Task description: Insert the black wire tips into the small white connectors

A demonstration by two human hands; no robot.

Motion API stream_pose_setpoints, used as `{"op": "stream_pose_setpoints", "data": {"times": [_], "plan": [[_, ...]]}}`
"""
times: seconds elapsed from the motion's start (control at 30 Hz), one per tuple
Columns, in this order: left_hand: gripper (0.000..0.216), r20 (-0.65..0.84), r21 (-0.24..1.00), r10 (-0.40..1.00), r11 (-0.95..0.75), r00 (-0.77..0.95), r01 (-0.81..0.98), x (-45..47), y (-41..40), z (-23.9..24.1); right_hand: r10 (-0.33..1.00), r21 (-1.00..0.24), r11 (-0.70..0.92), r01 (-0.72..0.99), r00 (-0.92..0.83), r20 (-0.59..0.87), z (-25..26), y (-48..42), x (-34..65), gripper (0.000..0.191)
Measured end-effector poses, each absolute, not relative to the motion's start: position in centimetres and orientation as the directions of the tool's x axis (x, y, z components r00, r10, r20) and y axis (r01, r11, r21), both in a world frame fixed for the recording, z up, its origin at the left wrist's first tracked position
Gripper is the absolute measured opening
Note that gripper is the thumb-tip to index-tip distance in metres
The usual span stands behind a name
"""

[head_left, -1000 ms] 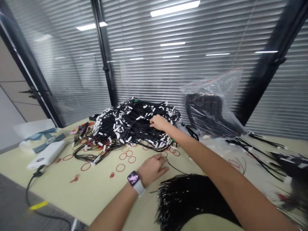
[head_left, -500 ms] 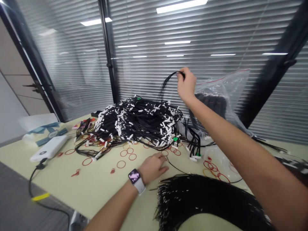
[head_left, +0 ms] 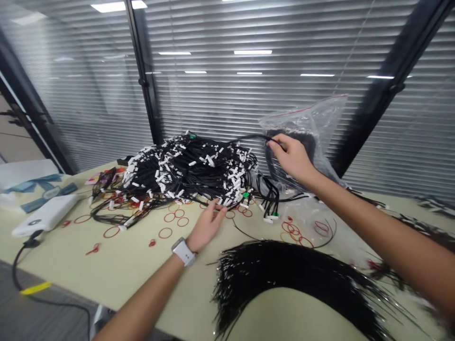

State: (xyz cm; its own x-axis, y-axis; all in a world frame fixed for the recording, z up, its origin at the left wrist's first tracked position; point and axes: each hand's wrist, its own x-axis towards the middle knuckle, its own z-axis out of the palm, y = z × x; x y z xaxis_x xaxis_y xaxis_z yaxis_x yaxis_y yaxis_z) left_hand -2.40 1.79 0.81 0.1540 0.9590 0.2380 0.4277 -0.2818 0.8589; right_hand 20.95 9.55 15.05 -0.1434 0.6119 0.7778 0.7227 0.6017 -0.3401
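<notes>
My right hand [head_left: 292,155] is closed on a thin bundle of black cables [head_left: 250,137], which arches left onto the big pile. That pile of black cables with white connectors [head_left: 192,173] spreads over the middle of the table. At its front edge is my left hand [head_left: 206,226], thumb and fingers apart, fingertips close to the connectors; whether they touch cannot be told. A white watch [head_left: 184,251] is on the left wrist. In front lies a thick curved bundle of black wires [head_left: 284,263] with shiny ends.
Red rubber bands [head_left: 165,232] lie scattered on the table [head_left: 135,279]. Behind my right hand stands a clear zip bag [head_left: 325,118] with black cables inside. To the left are a white power bank [head_left: 46,214] with a plugged-in cord and a blue-and-white tissue pack [head_left: 53,187].
My right hand has come down, lowering the held cables onto the pile. The left hand has moved forward to the pile's front edge. The view has shifted to the right.
</notes>
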Motion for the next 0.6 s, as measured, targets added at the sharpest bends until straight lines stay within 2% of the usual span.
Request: {"op": "stream_pose_setpoints", "data": {"times": [0.07,0.13,0.23,0.3,0.37,0.47,0.53,0.6], "plan": [[0.05,0.14,0.98,0.975,-0.162,0.174,0.118,-2.3,1.8,1.4,0.667,-0.375,0.598,0.708,-0.181,0.723,12.5,8.1,22.6,0.021],[0.053,0.088,0.99,0.971,-0.061,0.222,-0.127,-2.3,1.8,2.0,0.733,-0.405,0.6,0.69,-0.27,0.625,9.8,6.6,24.2,0.024],[0.057,0.082,0.97,0.943,-0.001,0.324,-0.242,-2.4,1.4,2.6,0.783,-0.445,0.6,0.665,-0.374,0.497,6.5,4.8,26.4,0.026],[0.053,0.08,0.991,0.906,-0.028,0.415,-0.132,-2.3,1.1,2.5,0.802,-0.48,0.583,0.656,-0.368,0.471,5.3,3.9,27.3,0.026],[0.05,0.08,0.984,0.871,-0.146,0.485,0.099,-2.0,0.8,2.0,0.82,-0.508,0.555,0.658,-0.33,0.468,4.8,3.3,27.7,0.026],[0.044,0.137,0.815,0.804,-0.423,0.579,0.395,-1.1,0.6,0.9,0.835,-0.52,0.523,0.675,-0.285,0.471,4.8,2.7,27.7,0.025],[0.023,0.19,0.691,0.759,-0.554,0.623,0.464,-0.7,0.7,0.4,0.826,-0.472,0.524,0.709,-0.287,0.485,4.6,2.6,27.9,0.025],[0.016,0.232,0.626,0.755,-0.598,0.613,0.5,-0.5,0.9,0.3,0.802,-0.371,0.526,0.765,-0.3,0.517,4.0,2.8,28.5,0.026]]}}
